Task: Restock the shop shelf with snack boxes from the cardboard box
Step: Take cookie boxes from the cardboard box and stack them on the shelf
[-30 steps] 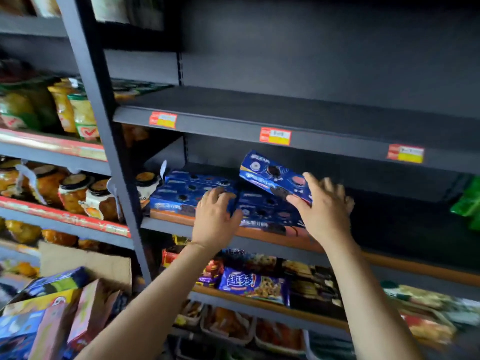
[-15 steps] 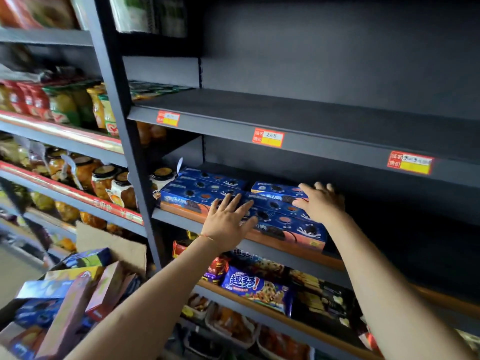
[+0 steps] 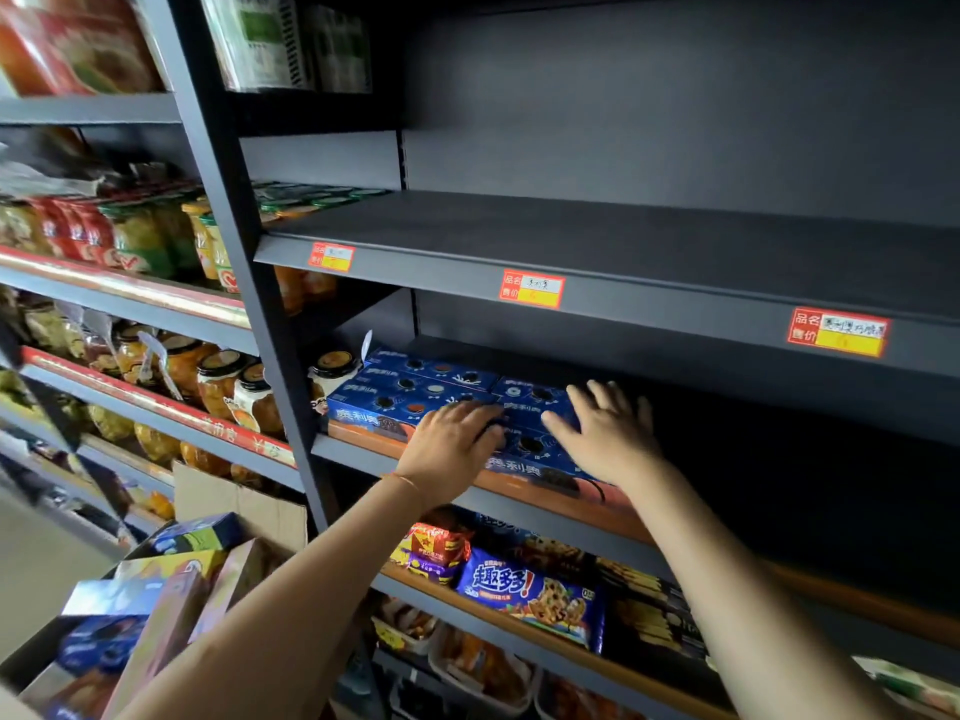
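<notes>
On the middle shelf (image 3: 613,504) of a dark shop rack, head view: blue snack boxes (image 3: 415,392) lie flat in stacked rows at the shelf's left end. The left hand (image 3: 449,449) rests palm-down on the front boxes, its fingers slightly bent over the top face; its grip encloses nothing. The right hand (image 3: 605,433) lies flat on the neighbouring stack, fingers spread and straight, pressing rather than holding. Both hands appear to be squaring the boxes into line. To the right of the stacks the same shelf is dark and seemingly bare, and the upper shelf (image 3: 597,246), which carries price labels (image 3: 532,289), holds no stock in the part seen. At lower left the cardboard box (image 3: 244,504) stands open with further assorted snack boxes inside. Judged from this, the task is at an early stage: only a few boxes are placed, with much shelf room and many boxes left.
</notes>
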